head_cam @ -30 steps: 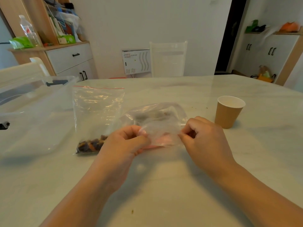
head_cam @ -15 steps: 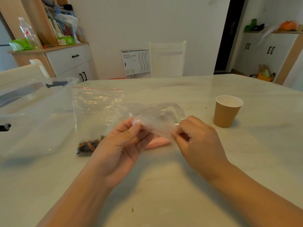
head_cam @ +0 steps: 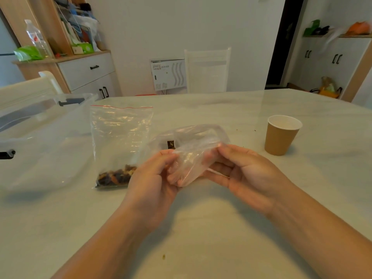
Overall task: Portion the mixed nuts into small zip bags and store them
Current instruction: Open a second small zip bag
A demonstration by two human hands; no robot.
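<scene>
Clear plastic of a small zip bag (head_cam: 193,158) is pinched between the left hand (head_cam: 155,176) and right hand (head_cam: 243,174), now lifted off the table (head_cam: 201,228), palms turned up. At ten o'clock stands the nut bag (head_cam: 118,146); at two o'clock, well apart, a paper cup (head_cam: 281,135).

A pale marble-look table (head_cam: 221,228) carries everything. A brown paper cup (head_cam: 281,135) stands upright on it. Well left of the cup a clear zip bag (head_cam: 118,141) stands with nuts (head_cam: 116,176) in its bottom. Further left of the cup sits a clear plastic tub (head_cam: 40,137). Crumbs (head_cam: 163,256) lie nearer the viewer than the cup
</scene>
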